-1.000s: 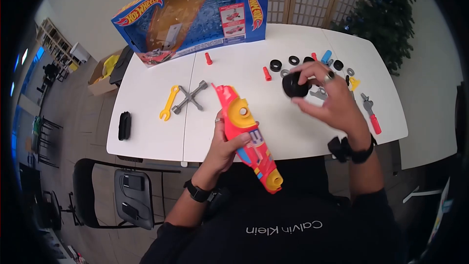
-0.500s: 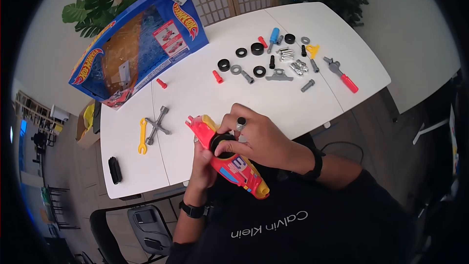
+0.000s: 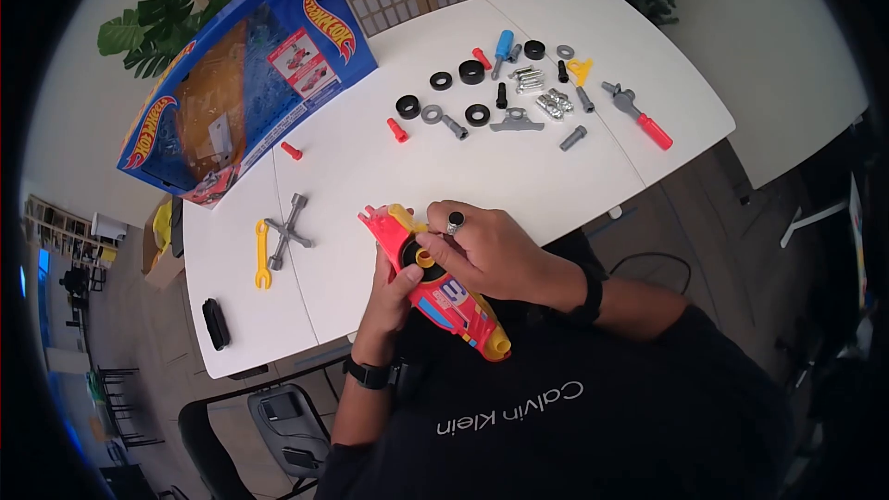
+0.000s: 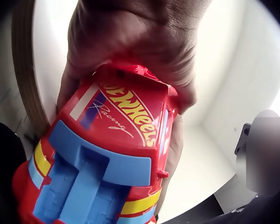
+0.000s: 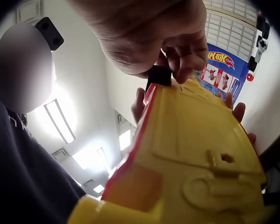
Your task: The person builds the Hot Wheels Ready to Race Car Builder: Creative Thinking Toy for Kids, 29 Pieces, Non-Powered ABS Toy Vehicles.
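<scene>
My left hand [image 3: 387,294] grips the red and yellow toy car [image 3: 444,301] from beneath, its thumb on the black wheel [image 3: 408,251] at the car's side. A yellow round hub [image 3: 425,258] shows in the wheel's centre. My right hand [image 3: 500,257] has its thumb and curled fingers at the wheel's edge. In the left wrist view my left hand [image 4: 135,32] holds the car [image 4: 126,112] across its red top. The right wrist view has the yellow underside [image 5: 196,140], with my right hand [image 5: 154,35] at the black wheel [image 5: 159,75]; its exact contact is partly hidden.
A blue box [image 3: 324,60] stands at the table's back left. Near it lie a red bolt [image 3: 292,151], grey cross wrench [image 3: 292,232], yellow wrench [image 3: 262,256] and black case [image 3: 216,324]. Farther right are black tires [image 3: 471,72], bolts [image 3: 573,138] and a red-handled tool [image 3: 654,130].
The black wheel came from over the table to the car's side, carried by my right hand. Since half a second ago, my right fingers have shifted, uncovering the yellow hub. The head view has turned.
</scene>
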Tool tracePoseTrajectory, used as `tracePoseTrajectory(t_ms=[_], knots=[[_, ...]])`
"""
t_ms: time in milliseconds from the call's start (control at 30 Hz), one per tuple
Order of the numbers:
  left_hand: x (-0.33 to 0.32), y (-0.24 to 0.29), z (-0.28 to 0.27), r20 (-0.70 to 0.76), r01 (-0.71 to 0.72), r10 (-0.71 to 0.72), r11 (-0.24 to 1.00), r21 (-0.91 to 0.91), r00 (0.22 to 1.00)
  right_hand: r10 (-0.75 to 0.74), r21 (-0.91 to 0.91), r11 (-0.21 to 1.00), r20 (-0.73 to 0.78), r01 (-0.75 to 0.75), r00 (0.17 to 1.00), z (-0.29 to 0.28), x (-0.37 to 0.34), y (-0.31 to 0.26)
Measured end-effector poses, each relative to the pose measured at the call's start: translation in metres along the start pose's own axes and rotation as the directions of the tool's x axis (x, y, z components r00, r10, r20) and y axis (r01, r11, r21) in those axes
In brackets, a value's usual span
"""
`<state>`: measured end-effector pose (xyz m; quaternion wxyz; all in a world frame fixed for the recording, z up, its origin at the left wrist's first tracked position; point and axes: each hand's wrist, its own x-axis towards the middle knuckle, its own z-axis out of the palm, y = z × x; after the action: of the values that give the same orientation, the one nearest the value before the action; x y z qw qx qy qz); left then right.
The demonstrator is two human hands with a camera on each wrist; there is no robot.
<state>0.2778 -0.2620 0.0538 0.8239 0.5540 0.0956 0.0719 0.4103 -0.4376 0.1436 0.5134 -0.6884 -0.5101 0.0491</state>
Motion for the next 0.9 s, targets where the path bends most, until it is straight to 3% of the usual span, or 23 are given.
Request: tracePoseTrajectory(t_ms=[100, 133, 167, 233, 267, 300, 367, 500, 567, 633, 700, 767, 833, 900], knots=[[0.001, -0.001, 0.001, -0.023, 0.014, -0.016, 0.997, -0.081, 1.0, -0.114, -0.056, 0.991, 0.073, 0.118, 0.991, -0.008, 0.001, 0.015], [0.003, -0.001, 0.006, -0.081, -0.022, 0.012, 0.993, -0.113, 0.997, -0.08, -0.142, 0.984, 0.178, 0.106, 0.981, -0.018, 0.003, 0.015], [0.005, -0.003, 0.004, -0.082, -0.027, 0.017, 0.993, -0.113, 0.996, -0.084, -0.143, 0.984, 0.18, 0.111, 0.98, -0.025, 0.006, 0.024], [0.008, -0.011, -0.001, -0.033, -0.037, 0.031, 0.982, -0.188, 0.999, -0.008, -0.442, 0.895, 0.124, 0.062, 0.992, -0.038, 0.017, 0.045], [0.007, -0.014, -0.001, -0.041, -0.041, 0.038, 0.998, -0.056, 0.998, 0.076, -0.505, 0.863, 0.101, -0.014, 0.992, -0.049, 0.028, 0.051], [0.006, -0.014, 0.0, -0.046, -0.043, 0.04, 0.997, -0.065, 0.998, 0.16, -0.564, 0.821, 0.073, -0.091, 0.984, -0.061, 0.04, 0.058], [0.007, -0.013, 0.003, -0.031, -0.065, 0.063, 0.997, -0.051, 0.998, 0.065, -0.746, 0.665, 0.034, -0.018, 0.997, -0.074, 0.057, 0.102], [0.008, -0.015, -0.001, -0.023, -0.096, 0.096, 0.995, -0.039, 0.995, 0.006, -0.749, 0.654, 0.141, 0.103, 0.99, -0.08, 0.103, 0.164], [0.006, -0.014, -0.001, 0.013, -0.117, 0.118, 0.992, -0.041, 0.993, 0.183, -0.791, 0.604, 0.258, 0.099, 0.949, -0.075, 0.116, 0.173], [0.006, -0.013, -0.002, -0.007, -0.105, 0.105, 0.992, -0.071, 0.994, 0.234, -0.782, 0.615, 0.297, 0.096, 0.926, -0.072, 0.123, 0.177], [0.005, -0.01, 0.0, -0.006, -0.069, 0.069, 0.994, -0.088, 0.998, 0.234, -0.773, 0.63, 0.282, 0.076, 0.931, -0.073, 0.126, 0.177], [0.007, -0.016, -0.008, -0.011, -0.076, 0.076, 0.993, -0.094, 0.997, 0.388, -0.797, 0.602, 0.243, -0.045, 0.889, -0.08, 0.133, 0.143], [0.009, -0.018, -0.014, -0.009, -0.057, 0.057, 0.997, -0.048, 0.998, -0.02, -0.716, 0.688, 0.145, 0.118, 0.989, -0.084, 0.117, 0.136], [0.008, -0.018, -0.014, -0.023, -0.043, 0.041, 0.995, -0.085, 0.999, 0.11, -0.509, 0.861, 0.174, -0.006, 0.979, -0.082, 0.116, 0.07]])
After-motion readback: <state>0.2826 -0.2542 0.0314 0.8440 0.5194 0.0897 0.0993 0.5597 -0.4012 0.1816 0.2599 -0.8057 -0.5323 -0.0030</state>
